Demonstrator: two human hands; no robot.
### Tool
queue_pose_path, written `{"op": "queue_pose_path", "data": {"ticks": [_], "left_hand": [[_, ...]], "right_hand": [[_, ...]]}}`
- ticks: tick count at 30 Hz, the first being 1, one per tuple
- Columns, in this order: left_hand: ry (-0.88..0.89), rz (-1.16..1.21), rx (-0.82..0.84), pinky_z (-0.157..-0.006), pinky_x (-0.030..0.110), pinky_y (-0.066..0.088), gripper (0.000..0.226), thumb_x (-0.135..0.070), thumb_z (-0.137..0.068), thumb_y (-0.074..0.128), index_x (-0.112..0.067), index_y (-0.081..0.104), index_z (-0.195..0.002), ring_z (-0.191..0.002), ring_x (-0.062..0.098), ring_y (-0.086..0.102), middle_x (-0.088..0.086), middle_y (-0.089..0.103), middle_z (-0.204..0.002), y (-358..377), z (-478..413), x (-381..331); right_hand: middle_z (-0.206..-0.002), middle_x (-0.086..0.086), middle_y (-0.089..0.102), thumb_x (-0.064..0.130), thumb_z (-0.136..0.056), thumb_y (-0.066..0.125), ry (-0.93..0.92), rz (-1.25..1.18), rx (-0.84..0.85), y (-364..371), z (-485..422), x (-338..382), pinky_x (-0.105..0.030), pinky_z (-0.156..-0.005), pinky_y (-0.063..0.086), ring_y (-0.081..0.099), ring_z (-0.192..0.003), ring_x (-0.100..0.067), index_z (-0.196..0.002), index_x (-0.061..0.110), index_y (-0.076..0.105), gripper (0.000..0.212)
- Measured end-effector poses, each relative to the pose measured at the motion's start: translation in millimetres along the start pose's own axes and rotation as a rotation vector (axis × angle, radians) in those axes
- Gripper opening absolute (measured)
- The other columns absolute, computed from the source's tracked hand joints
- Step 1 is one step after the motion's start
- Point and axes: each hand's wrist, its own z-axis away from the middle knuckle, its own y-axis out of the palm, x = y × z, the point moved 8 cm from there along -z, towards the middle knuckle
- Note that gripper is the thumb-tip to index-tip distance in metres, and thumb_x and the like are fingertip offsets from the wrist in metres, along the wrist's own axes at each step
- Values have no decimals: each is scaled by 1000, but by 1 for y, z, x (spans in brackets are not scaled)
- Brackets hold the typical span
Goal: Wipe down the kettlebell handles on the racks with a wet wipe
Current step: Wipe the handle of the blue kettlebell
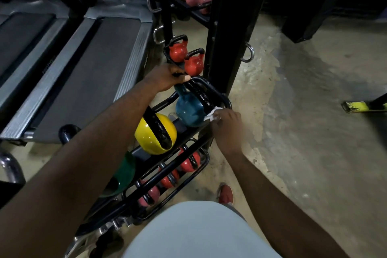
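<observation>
The blue kettlebell (189,111) sits at the far end of the top shelf of a black rack (222,98), and everything else is placed from it. The left hand (167,77) reaches over its top and grips the upper bend of its black handle (199,93), with the fingers curled round the bar and the thumb lying along it. The right hand (227,123) is just to the right of the blue kettlebell. Its fingers are closed on a white wet wipe (211,114), which is pressed against the foot of the handle where it meets the blue body (the wipe is bunched, so its full shape cannot be made out). On the same shelf, just on the near side of the blue kettlebell, stands a yellow kettlebell (155,134) with a shiny black handle. Nearer again is a green kettlebell (125,172), partly hidden by the left forearm. Beyond the blue kettlebell stand two red kettlebells (178,50). Below it, on the lower shelf, lie several red and pink kettlebells (188,161). To its left run two treadmills (83,69). To its right a black post (228,27) rises from the concrete floor (293,111).
</observation>
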Motion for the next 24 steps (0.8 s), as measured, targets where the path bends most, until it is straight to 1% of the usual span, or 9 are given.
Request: {"op": "queue_pose_path", "data": {"ticks": [2,5,7,9,11,14,16,20,24], "left_hand": [[-2,10,2,-105,39,35,46,-50,-92,59,-26,59,-131,-128,22,49,2,56,-137,1,0,1],[-4,12,-4,-107,41,35,46,-49,-92,59,-25,59,-131,-128,22,49,2,56,-137,1,1,-1],[2,21,-8,-106,39,35,45,-47,-93,59,-24,59,-131,-128,22,49,3,56,-137,0,2,-3],[5,25,-4,-104,36,35,43,-46,-94,58,-23,60,-130,-127,22,50,3,57,-136,1,3,-4],[5,28,-2,-104,37,35,42,-46,-94,58,-24,60,-130,-127,22,50,3,58,-136,2,4,-4],[-1,30,-14,-107,40,35,43,-47,-93,59,-24,60,-130,-127,22,51,3,58,-136,2,4,-3],[-7,34,-20,-109,41,35,45,-48,-93,59,-24,59,-131,-128,22,50,3,57,-137,3,4,-3],[-15,40,-18,-107,39,34,46,-46,-93,59,-23,58,-132,-129,22,49,3,56,-138,2,2,-1],[-9,31,-14,-108,41,34,45,-46,-94,58,-23,58,-133,-130,23,48,4,55,-139,3,2,-4]], "right_hand": [[-103,11,61,13,-82,71,34,-150,51,-3,-5,-2,-28,-78,40,50,-100,-17,-99,26,61,23],[-95,6,59,14,-90,62,152,-348,169,-6,-18,-1,-21,-67,42,53,-88,-7,-99,24,58,14],[-87,4,58,13,-93,53,250,-452,303,2,-37,4,-25,-66,42,53,-77,-7,-97,17,60,8],[-88,-1,56,19,-87,46,357,-473,444,16,-61,15,-33,-72,42,52,-80,-14,-96,9,58,18],[-90,-4,58,23,-81,45,418,-489,519,26,-76,25,-34,-75,43,54,-83,-17,-95,6,60,27],[-95,-3,67,22,-89,49,540,-589,560,35,-66,12,-37,-86,48,60,-91,-18,-95,18,70,22],[-99,-1,70,25,-91,50,536,-650,560,35,-53,2,-41,-91,48,62,-99,-21,-91,25,72,22],[-88,1,69,23,-88,47,566,-716,513,35,-62,11,-34,-77,47,61,-88,-18,-79,26,68,23],[-92,-4,69,20,-90,47,624,-785,438,36,-53,6,-33,-77,48,61,-89,-20,-84,23,68,22]]}}
